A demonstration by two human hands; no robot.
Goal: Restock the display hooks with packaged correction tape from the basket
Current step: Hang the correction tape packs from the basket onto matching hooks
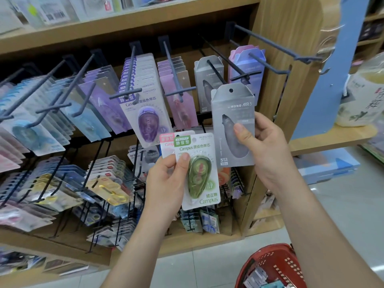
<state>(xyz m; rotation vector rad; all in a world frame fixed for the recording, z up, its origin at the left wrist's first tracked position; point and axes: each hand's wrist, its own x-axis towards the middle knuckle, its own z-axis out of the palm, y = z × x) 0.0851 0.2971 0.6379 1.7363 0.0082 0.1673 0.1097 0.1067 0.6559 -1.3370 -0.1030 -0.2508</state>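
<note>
My right hand [268, 146] grips a grey Mono Air correction tape pack [230, 113], held upright just below and in front of the hook [216, 71] that carries a matching grey pack [207, 80]. My left hand [166, 183] holds a green Campus correction tape pack [197, 173] with a pink-labelled pack [166, 142] tucked behind it, thumb pressed on the front. The red basket [270, 265] sits on the floor at the lower right with several packs inside.
Rows of dark hooks hold blue, purple and pink tape packs [145, 100] across the wooden shelf unit [291, 59]. A long bare hook [270, 42] juts out at the upper right. Lower racks carry more carded items [108, 183]. Pale floor tiles lie below.
</note>
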